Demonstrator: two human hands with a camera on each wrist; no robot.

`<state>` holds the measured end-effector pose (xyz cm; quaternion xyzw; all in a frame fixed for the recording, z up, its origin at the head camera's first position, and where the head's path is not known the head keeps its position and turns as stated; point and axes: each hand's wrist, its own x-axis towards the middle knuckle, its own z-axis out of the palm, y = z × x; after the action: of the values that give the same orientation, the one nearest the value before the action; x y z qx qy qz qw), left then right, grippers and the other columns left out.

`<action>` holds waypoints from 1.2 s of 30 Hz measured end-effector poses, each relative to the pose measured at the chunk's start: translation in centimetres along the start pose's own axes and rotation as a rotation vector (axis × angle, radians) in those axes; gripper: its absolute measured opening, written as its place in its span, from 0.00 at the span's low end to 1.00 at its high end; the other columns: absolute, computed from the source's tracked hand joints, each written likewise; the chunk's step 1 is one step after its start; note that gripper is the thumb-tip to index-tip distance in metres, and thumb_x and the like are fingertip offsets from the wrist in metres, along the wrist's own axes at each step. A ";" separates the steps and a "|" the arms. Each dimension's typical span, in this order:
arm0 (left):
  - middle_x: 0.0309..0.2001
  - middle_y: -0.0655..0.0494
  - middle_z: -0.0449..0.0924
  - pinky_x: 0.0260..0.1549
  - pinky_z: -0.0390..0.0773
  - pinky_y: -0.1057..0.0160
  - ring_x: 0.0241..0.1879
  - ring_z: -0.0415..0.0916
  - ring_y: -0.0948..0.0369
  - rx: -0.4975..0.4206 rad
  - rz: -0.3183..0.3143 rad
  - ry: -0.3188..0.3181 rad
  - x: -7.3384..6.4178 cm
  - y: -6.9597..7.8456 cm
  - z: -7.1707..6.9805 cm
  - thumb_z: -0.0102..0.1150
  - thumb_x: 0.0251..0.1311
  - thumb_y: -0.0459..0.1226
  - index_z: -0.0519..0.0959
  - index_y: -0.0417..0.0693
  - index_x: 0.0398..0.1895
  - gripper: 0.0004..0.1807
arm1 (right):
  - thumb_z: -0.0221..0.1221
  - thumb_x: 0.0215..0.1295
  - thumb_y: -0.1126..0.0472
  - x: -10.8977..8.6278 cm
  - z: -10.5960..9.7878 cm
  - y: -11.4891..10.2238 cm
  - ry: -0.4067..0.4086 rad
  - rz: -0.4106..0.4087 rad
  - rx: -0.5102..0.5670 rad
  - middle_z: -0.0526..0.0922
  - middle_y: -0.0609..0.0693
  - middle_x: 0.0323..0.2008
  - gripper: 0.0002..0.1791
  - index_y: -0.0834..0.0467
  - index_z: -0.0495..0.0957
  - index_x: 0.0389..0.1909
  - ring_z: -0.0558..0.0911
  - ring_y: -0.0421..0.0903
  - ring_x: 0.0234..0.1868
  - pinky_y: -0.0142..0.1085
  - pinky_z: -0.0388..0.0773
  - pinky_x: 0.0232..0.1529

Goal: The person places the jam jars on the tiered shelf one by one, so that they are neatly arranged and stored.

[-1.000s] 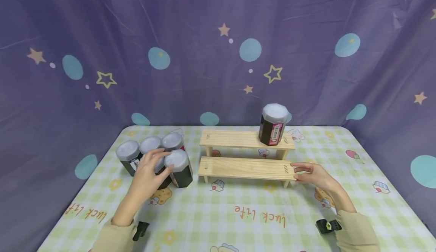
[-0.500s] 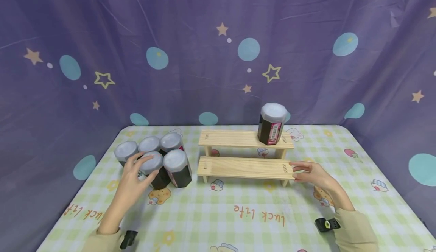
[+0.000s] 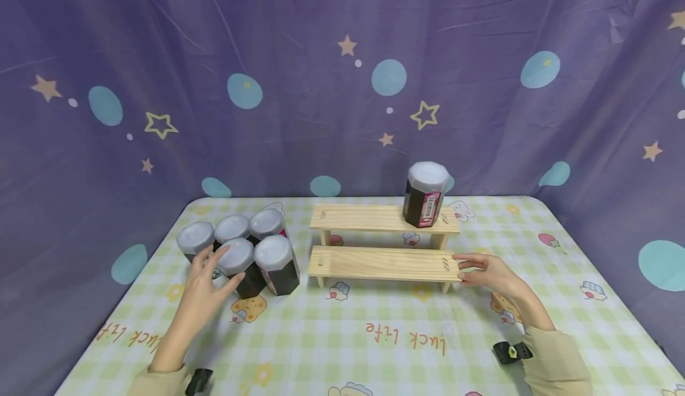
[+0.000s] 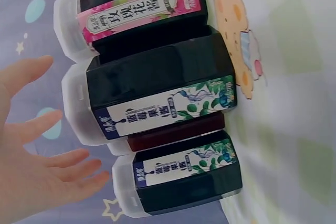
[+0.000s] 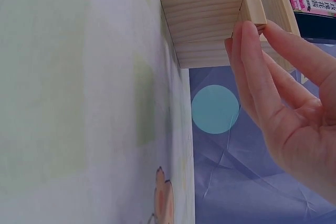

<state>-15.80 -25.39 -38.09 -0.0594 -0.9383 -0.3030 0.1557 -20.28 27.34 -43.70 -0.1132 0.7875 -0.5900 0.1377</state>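
Note:
Five octagonal jars with frosted lids and dark contents stand grouped at the left of the head view. My left hand [image 3: 202, 284] is beside the front-left jar [image 3: 243, 268], fingers and thumb spread around its lid without gripping. In the left wrist view, this jar [image 4: 163, 93] bears a white leafy label, and the front-right jar [image 4: 142, 14] a pink one. At the right, my right hand [image 3: 489, 274] pinches the end of the lower board of a two-step wooden rack [image 3: 374, 263]. In the right wrist view, thumb and fingers [image 5: 252, 51] meet at that board's end.
Another pink-labelled jar [image 3: 426, 197] stands on the rack's upper board, at the right end. A green checked cloth [image 3: 407, 319] covers the table, and a purple curtain [image 3: 299, 140] hangs behind it.
My left hand has moved left, from reaching across to the front-right jar back to the front-left jar's side. My right hand keeps its place at the rack's end.

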 end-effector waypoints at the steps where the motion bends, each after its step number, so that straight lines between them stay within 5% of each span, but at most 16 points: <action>1: 0.61 0.29 0.45 0.43 0.59 0.34 0.56 0.50 0.33 -0.002 -0.008 -0.005 0.0 -0.1 0.0 0.58 0.54 0.43 0.59 0.39 0.61 0.34 | 0.57 0.57 0.66 0.0 0.0 0.0 0.000 0.000 0.001 0.64 0.74 0.51 0.31 0.75 0.58 0.58 0.78 0.38 0.39 0.40 0.76 0.42; 16: 0.61 0.28 0.42 0.45 0.58 0.34 0.56 0.50 0.31 -0.052 -0.068 -0.033 0.3 -1.6 1.1 0.58 0.54 0.45 0.55 0.41 0.64 0.38 | 0.57 0.57 0.65 0.1 -0.1 0.1 -0.013 -0.007 0.004 0.65 0.74 0.50 0.32 0.76 0.57 0.58 0.78 0.39 0.38 0.40 0.76 0.41; 28: 0.59 0.29 0.47 0.46 0.58 0.36 0.56 0.51 0.33 -0.101 -0.063 0.017 0.3 -2.3 1.9 0.61 0.51 0.43 0.58 0.37 0.61 0.37 | 0.57 0.57 0.65 0.1 -0.1 0.4 -0.015 -0.014 0.012 0.64 0.73 0.50 0.31 0.75 0.57 0.58 0.77 0.37 0.40 0.40 0.76 0.42; 36: 0.60 0.28 0.48 0.49 0.53 0.35 0.61 0.41 0.34 -0.130 -0.082 0.017 0.5 -2.4 2.2 0.63 0.49 0.44 0.58 0.39 0.62 0.39 | 0.56 0.58 0.65 0.1 0.0 0.3 -0.012 -0.017 0.016 0.64 0.74 0.50 0.31 0.75 0.57 0.58 0.77 0.37 0.40 0.40 0.76 0.42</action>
<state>-17.35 -26.05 -40.91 -0.0284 -0.9169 -0.3698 0.1471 -20.35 27.45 -43.98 -0.1223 0.7810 -0.5966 0.1385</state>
